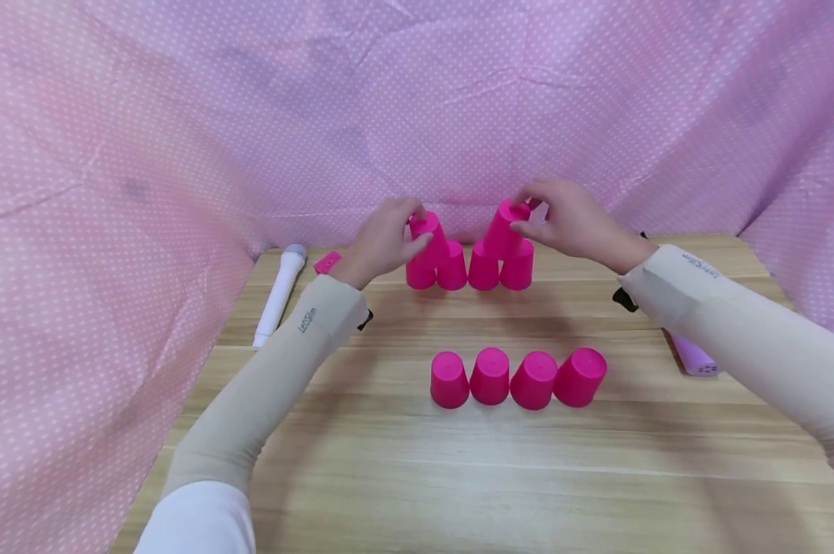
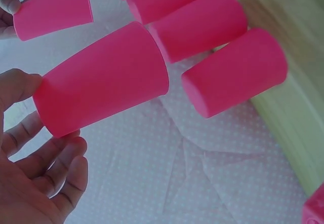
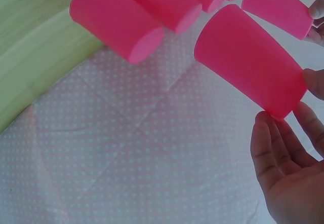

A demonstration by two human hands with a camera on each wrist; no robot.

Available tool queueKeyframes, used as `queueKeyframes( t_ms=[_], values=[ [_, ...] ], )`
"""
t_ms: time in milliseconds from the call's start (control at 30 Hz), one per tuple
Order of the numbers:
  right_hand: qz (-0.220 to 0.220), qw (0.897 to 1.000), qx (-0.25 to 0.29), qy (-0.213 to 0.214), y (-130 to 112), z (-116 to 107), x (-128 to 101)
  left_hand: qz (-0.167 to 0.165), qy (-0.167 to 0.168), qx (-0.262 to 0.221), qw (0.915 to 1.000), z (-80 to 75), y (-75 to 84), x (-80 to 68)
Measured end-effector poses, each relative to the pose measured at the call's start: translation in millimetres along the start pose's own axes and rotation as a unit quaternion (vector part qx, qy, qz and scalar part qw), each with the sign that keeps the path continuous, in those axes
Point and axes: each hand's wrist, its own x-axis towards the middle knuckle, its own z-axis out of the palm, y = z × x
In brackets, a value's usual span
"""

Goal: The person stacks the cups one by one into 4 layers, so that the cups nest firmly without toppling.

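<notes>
My left hand (image 1: 384, 240) pinches an upside-down pink cup (image 1: 427, 231) near its closed end, thumb on one side and fingers on the other. In the same way my right hand (image 1: 571, 219) holds a second pink cup (image 1: 505, 231), which leans a little. Both held cups are over a back row of upturned pink cups (image 1: 452, 268). In the left wrist view the held cup (image 2: 104, 79) overlaps the row; whether it touches is unclear. The right wrist view shows its held cup (image 3: 250, 57) beside the row cups (image 3: 116, 21).
Nearer on the wooden table (image 1: 458, 485) stands a front row of several upturned pink cups (image 1: 490, 377). A white microphone (image 1: 278, 296) and a small pink block (image 1: 328, 262) lie left. A purple cylinder (image 1: 694, 355) is partly behind the right forearm. Dotted pink cloth (image 1: 417, 115) hangs behind.
</notes>
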Motion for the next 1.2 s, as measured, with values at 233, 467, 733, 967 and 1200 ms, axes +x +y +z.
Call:
queueKeyframes(
  t_ms=[233, 467, 733, 967, 1200],
  values=[
    [0.034, 0.999, 0.002, 0.0, 10.3, 0.8, 9.1, -0.044, -0.018, -0.009, 0.9988, -1.2, -0.2, 19.4],
    [0.076, 0.997, 0.003, -0.02, 20.4, 2.3, 14.2, -0.069, -0.036, -0.006, 0.997, 0.7, 1.0, 33.8],
    [0.091, 0.995, 0.003, -0.04, 28.0, 14.3, 23.4, -0.089, -0.056, -0.007, 0.9944, 7.8, -0.8, 42.7],
    [0.101, 0.994, 0.016, -0.049, 32.0, 20.4, 25.4, -0.089, -0.072, -0.009, 0.9934, 14.0, -5.9, 45.3],
    [0.104, 0.993, 0.02, -0.053, 35.1, 23.6, 25.9, -0.091, -0.076, -0.007, 0.993, 15.7, -8.3, 47.1]
  ],
)
